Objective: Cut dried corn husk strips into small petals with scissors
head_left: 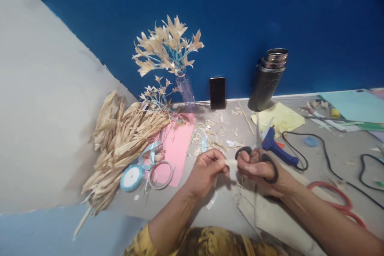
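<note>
Centrally, over grey table [339,154]: left hand [206,172] pinched shut on pale husk strip [231,163]. Right hand [258,169] clamped through black scissors [275,172], blades up, possibly slightly parted. Blue glue gun [277,148] just behind; dried husk pile [126,144] well left.

The black-handled scissors [275,172] have blades smeared by motion, so their gape is unclear, and the right hand [255,167] covers part of the loops. Just left of the scissors, a pale strip [231,163], perhaps corn husk, is mostly hidden in the left hand [207,172]. Right of the scissors, red handles [342,197] vanish under the forearm, and a black cable [327,159] leaves the edge.
</note>
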Tool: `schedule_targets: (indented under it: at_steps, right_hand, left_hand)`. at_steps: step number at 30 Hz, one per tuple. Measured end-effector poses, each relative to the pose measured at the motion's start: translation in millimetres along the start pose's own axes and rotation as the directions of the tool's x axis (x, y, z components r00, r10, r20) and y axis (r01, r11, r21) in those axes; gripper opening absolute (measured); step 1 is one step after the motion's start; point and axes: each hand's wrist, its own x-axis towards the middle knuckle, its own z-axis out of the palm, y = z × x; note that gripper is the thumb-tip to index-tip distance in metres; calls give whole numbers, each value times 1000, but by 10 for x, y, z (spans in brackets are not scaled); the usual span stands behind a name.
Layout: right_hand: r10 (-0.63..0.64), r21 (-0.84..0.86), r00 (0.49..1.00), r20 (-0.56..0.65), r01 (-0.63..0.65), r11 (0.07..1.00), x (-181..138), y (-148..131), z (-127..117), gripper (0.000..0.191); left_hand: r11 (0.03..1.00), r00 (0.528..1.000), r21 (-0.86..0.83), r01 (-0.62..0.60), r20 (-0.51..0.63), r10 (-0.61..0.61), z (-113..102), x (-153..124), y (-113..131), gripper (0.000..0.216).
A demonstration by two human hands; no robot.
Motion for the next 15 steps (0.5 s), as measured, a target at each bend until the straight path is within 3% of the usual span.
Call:
schedule_targets:
  at_steps: [3,10,15]
  right_hand:
    - [-24,29,999,-43,25,999,9,15,-32,35]
    - [-93,-348,980,-174,27,937,28,17,44,36]
    - [-192,-453,955,-228,70,889,28,-20,91,33]
  left_hand:
    - [998,999,-54,-9,-47,7,-40,-4,65,30]
    - [993,1000,115,15,-25,-12,25,2,6,30]
    - [999,999,-29,33,-18,-34,80,-3,-56,34]
